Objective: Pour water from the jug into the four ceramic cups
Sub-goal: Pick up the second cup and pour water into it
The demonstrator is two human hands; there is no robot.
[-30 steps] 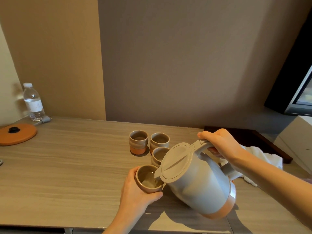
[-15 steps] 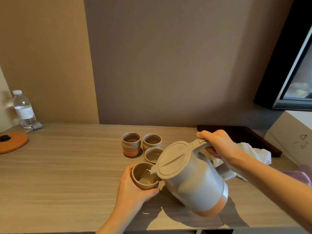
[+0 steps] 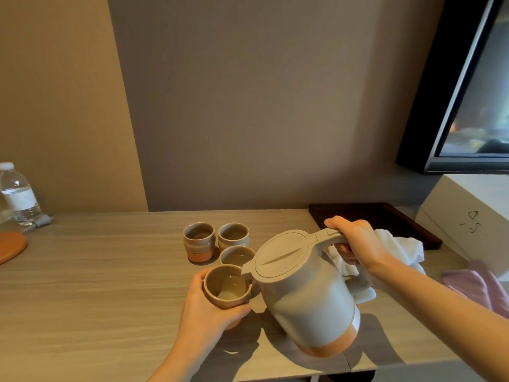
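Over the wooden table (image 3: 82, 299), lower centre of the frame, the right hand (image 3: 355, 241) clasps the tilted jug (image 3: 308, 299), probably heavy with water, by its top handle (image 3: 327, 236), while the left hand (image 3: 203, 312) wraps the fragile cup (image 3: 225, 288) under its spout (image 3: 247, 271).

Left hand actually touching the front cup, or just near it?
Touching. Head view: the left hand wraps the front cup, with the thumb across its near wall and the fingers round its left side.
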